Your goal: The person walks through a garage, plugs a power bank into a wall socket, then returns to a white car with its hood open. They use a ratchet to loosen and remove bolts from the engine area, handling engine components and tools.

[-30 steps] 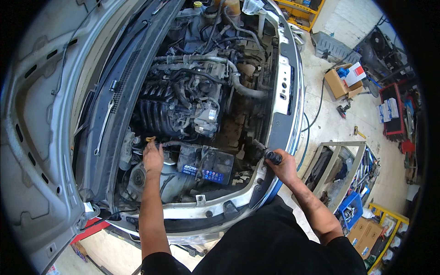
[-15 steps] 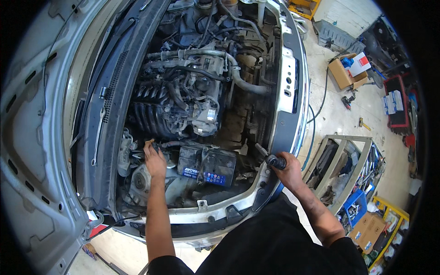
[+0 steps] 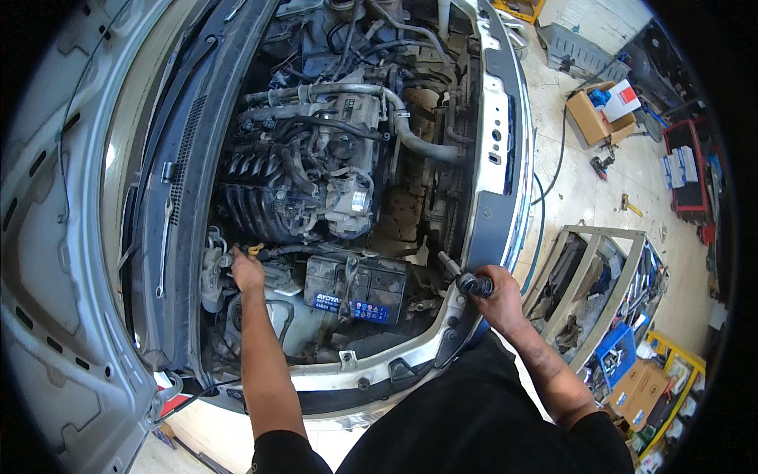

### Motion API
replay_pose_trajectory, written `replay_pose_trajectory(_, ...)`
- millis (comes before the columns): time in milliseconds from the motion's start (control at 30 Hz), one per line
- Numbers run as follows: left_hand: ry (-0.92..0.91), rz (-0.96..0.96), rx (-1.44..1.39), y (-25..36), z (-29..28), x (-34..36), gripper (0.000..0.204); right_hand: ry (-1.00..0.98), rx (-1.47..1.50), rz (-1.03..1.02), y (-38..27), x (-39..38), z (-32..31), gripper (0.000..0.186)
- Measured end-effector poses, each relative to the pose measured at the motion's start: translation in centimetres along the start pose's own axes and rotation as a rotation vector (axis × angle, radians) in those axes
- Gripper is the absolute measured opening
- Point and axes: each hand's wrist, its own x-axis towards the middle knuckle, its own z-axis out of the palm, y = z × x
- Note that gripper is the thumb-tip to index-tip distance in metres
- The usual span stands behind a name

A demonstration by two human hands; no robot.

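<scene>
My left hand [image 3: 248, 272] reaches into the engine bay beside the pale reservoir [image 3: 213, 272]. Its fingers are bent and drawn together among hoses, and whatever they grip is hidden. A small yellow-orange piece [image 3: 255, 250] shows right by the fingertips. To the right of that hand sits the car battery [image 3: 359, 288], dark on top with a blue label. At the front right corner, my right hand [image 3: 499, 300] is closed around a black ratchet tool [image 3: 474, 284]. Its metal socket end [image 3: 448, 262] points into the bay, over the front crossmember [image 3: 485, 229].
The raised hood [image 3: 55, 261] fills the left side. A wrench [image 3: 166, 245] lies on the cowl. The engine [image 3: 316, 174] is beyond the battery. Right of the car stand a tool cart [image 3: 592, 300], an open cardboard box [image 3: 588, 122] and a hammer [image 3: 630, 205] on the floor.
My left hand has shifted slightly left toward the reservoir, and the yellow-orange piece now shows more beside its fingers. My right hand keeps hold of the ratchet tool in nearly the same place.
</scene>
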Motion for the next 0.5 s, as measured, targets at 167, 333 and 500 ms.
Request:
replay_pose_trajectory(167, -0.041, 0.011, -0.11, 0.0, 0.2, 1.6, 0.046, 0.02, -0.025, -0.023, 0.3, 0.0, 0.1, 0.031)
replay_pose_trajectory(333, -0.096, 0.302, -0.222, -1.4, 0.2, 1.7, 0.049, 0.037, -0.059, -0.008, -0.1, -0.4, 0.8, 0.031)
replay_pose_trajectory(500, -0.287, 0.236, -0.336, 0.8, -2.7, 1.5, 0.076, 0.007, -0.095, 0.02, 0.8, -0.4, 1.8, 0.039)
